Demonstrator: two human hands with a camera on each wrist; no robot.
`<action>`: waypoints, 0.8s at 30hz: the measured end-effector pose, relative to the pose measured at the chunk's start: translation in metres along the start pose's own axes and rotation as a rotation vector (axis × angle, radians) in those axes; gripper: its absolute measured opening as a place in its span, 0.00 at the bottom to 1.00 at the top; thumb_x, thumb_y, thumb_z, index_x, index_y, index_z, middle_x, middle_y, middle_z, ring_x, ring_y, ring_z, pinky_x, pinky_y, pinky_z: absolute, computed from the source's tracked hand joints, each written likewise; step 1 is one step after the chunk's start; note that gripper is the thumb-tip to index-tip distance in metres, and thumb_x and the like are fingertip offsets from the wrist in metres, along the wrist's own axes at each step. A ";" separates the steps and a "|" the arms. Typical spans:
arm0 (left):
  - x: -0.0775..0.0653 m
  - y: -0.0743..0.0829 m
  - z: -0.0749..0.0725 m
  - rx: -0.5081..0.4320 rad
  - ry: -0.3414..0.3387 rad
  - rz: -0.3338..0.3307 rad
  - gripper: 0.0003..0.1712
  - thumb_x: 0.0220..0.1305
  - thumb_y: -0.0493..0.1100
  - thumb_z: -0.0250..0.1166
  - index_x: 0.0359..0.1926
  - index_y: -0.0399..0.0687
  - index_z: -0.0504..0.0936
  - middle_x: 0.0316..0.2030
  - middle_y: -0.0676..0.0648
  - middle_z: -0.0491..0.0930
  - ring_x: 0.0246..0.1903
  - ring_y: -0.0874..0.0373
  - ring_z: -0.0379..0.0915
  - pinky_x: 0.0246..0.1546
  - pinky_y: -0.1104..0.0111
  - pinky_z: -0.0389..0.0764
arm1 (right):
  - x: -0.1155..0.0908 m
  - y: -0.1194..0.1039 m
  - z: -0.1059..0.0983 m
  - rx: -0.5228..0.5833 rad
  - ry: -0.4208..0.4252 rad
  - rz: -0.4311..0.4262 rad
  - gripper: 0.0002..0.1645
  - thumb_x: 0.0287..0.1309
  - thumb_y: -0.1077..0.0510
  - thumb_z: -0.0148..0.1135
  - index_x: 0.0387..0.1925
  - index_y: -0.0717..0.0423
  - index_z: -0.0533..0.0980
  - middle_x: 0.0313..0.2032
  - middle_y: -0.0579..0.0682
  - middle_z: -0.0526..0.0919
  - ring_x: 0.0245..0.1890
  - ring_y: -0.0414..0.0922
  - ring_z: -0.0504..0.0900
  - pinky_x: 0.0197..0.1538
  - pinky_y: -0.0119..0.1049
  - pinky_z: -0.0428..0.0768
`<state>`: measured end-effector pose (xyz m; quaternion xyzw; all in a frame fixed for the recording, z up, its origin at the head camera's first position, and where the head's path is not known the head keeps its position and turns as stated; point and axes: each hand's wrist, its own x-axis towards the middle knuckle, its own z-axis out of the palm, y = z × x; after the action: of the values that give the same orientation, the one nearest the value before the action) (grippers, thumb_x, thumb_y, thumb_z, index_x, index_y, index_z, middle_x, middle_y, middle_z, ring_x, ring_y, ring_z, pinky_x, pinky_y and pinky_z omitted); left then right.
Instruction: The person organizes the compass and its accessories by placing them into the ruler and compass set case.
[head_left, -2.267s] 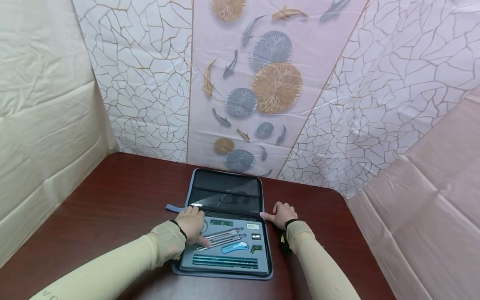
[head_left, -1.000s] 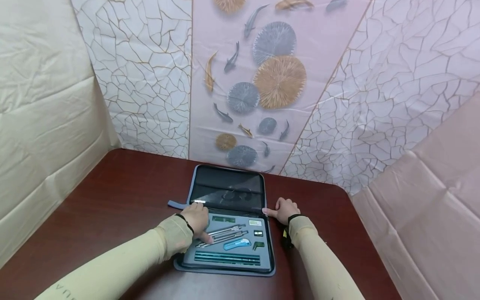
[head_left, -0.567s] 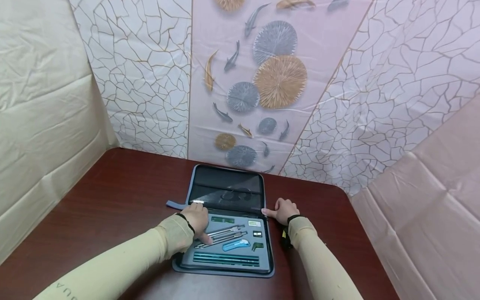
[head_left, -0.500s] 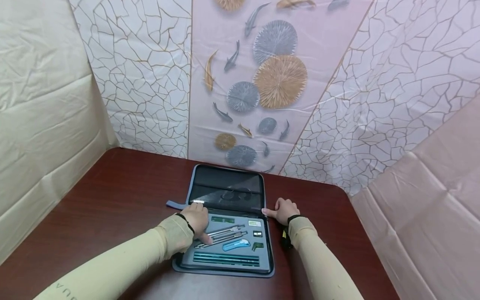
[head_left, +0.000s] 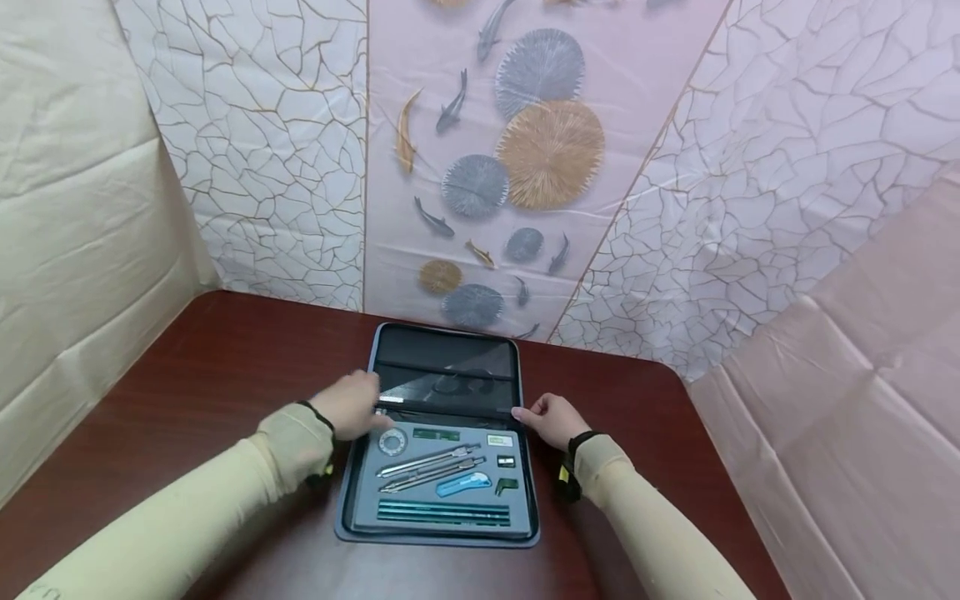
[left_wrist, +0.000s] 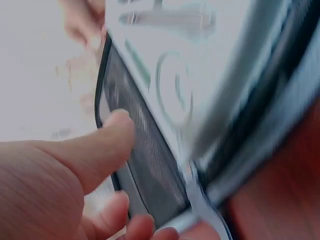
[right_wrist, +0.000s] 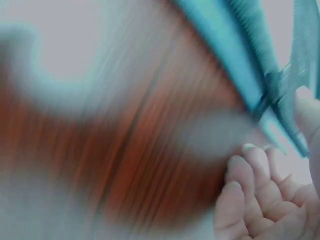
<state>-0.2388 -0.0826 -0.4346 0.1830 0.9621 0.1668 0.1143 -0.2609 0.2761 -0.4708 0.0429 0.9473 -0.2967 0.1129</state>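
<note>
A zippered drawing-set case [head_left: 348,504] lies unfolded on the table, its dark lid [head_left: 420,350] toward the wall. In its grey foam tray sit silver drawing compasses [head_left: 431,458], a blue cutter knife [head_left: 463,483], several green pencils [head_left: 442,512], a round dial-like piece [head_left: 392,442], a sharpener [head_left: 506,461] and a boxed eraser [head_left: 499,441]. My left hand [head_left: 351,406] hovers by the left hinge corner, thumb apart from its loosely bent fingers; a strap [left_wrist: 202,200] hangs below it. At the right hinge corner, my right hand [head_left: 557,422] pinches the case edge, thumb on top and fingers curled alongside.
The reddish-brown table [head_left: 247,375] extends to both sides of the case. A patterned cloth wall [head_left: 457,208] rises just behind the lid, with a cream cloth [head_left: 82,250] on the left and a pinkish one [head_left: 847,400] on the right.
My left hand has lifted off the foam tray and moved left, uncovering the round piece. My right hand keeps its place at the hinge. The head view has shifted slightly.
</note>
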 end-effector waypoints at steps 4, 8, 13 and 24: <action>0.004 -0.022 -0.010 -0.119 -0.048 -0.139 0.39 0.62 0.53 0.67 0.56 0.22 0.64 0.44 0.31 0.72 0.41 0.47 0.72 0.43 0.54 0.76 | -0.007 -0.010 -0.001 0.096 -0.042 -0.004 0.19 0.61 0.45 0.65 0.35 0.58 0.76 0.31 0.51 0.78 0.30 0.46 0.76 0.33 0.38 0.76; 0.012 -0.033 0.000 -0.150 -0.104 -0.133 0.20 0.67 0.48 0.62 0.30 0.33 0.74 0.22 0.45 0.71 0.20 0.55 0.66 0.24 0.64 0.71 | -0.006 -0.006 0.000 0.117 -0.071 0.004 0.15 0.63 0.48 0.63 0.32 0.57 0.78 0.31 0.49 0.78 0.32 0.45 0.75 0.35 0.38 0.77; 0.028 -0.044 0.011 -0.108 -0.129 -0.054 0.22 0.65 0.41 0.63 0.15 0.47 0.68 0.13 0.52 0.63 0.15 0.60 0.60 0.19 0.69 0.65 | 0.000 0.003 -0.002 0.168 -0.118 0.023 0.11 0.64 0.51 0.62 0.36 0.56 0.79 0.36 0.49 0.78 0.36 0.47 0.74 0.39 0.39 0.75; 0.040 -0.045 0.005 -0.129 -0.176 -0.135 0.18 0.58 0.42 0.69 0.40 0.29 0.78 0.34 0.41 0.78 0.35 0.52 0.73 0.40 0.61 0.76 | 0.007 0.000 -0.001 0.134 -0.121 0.006 0.05 0.62 0.61 0.61 0.38 0.59 0.76 0.35 0.50 0.77 0.34 0.47 0.72 0.36 0.37 0.70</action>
<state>-0.2873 -0.1050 -0.4622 0.1242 0.9457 0.2036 0.2210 -0.2681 0.2770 -0.4720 0.0354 0.9166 -0.3612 0.1679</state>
